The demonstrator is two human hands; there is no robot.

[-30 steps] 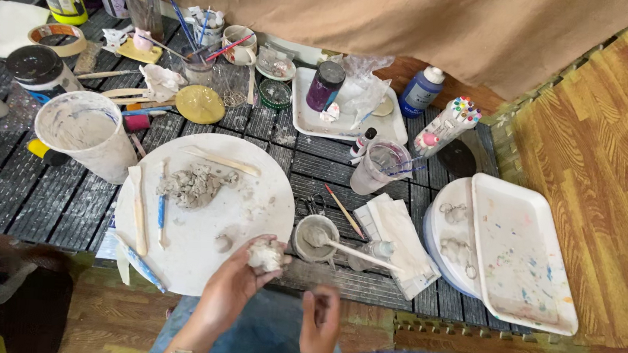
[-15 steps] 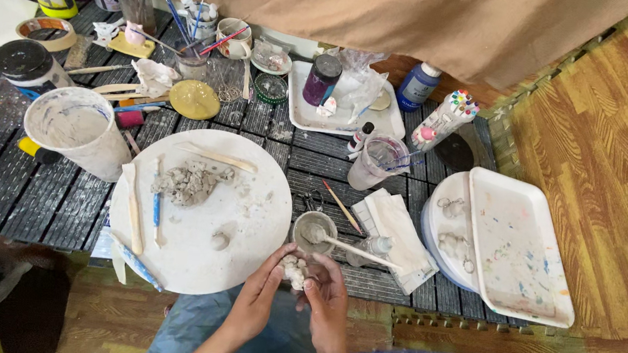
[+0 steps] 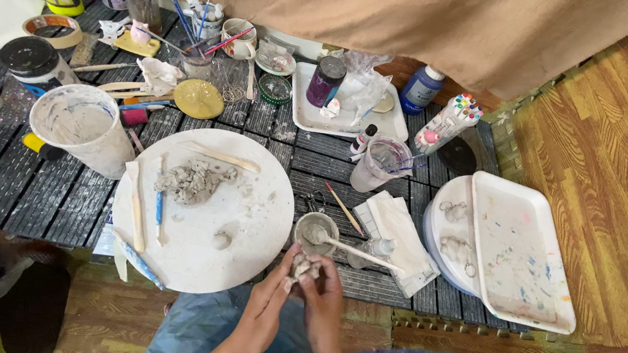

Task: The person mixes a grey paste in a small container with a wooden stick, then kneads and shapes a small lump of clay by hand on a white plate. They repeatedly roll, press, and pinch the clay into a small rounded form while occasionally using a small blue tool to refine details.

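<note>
Both hands are meeting at the near edge of the worktop point(image 3: 21, 191), just in front of the round white board point(image 3: 251, 216). The left hand point(image 3: 266, 311) and the right hand point(image 3: 325, 304) are closing their fingers together around a small lump of grey clay point(image 3: 304, 267), which is sitting between the fingertips of both (held clear of the board surface). Just beyond the lump, a small cup point(image 3: 316, 231) is standing on the worktop with a wooden-handled tool point(image 3: 357, 251) resting in it. A larger mass of grey clay point(image 3: 192, 182) is lying on the far part of the board, with a blue-handled tool point(image 3: 159, 213) and a flat wooden stick point(image 3: 136, 204) lying beside it. A white bucket point(image 3: 82, 127) is standing to the left of the board, and a white tray point(image 3: 521, 252) is lying well apart at the right.
</note>
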